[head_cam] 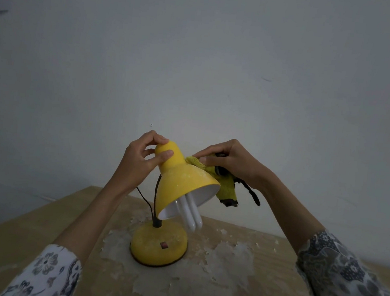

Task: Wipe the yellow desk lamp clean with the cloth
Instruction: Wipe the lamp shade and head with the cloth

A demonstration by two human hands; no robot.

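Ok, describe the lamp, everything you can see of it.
The lamp is glossy yellow, with a bell shade that is white inside, a dark bent neck and a domed base bearing a small red switch. A white tube bulb sticks out of the tilted shade. Pale specks dull the shade and base. It stands on a worn table. The left hand pinches the shade's cap; the right hand presses a cloth against the shade.

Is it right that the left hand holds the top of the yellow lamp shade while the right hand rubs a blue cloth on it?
Not quite: the head view shows a yellow-green cloth, not a blue one. The left hand does hold the top of the yellow metal lamp shade while the right hand rubs the cloth on it.
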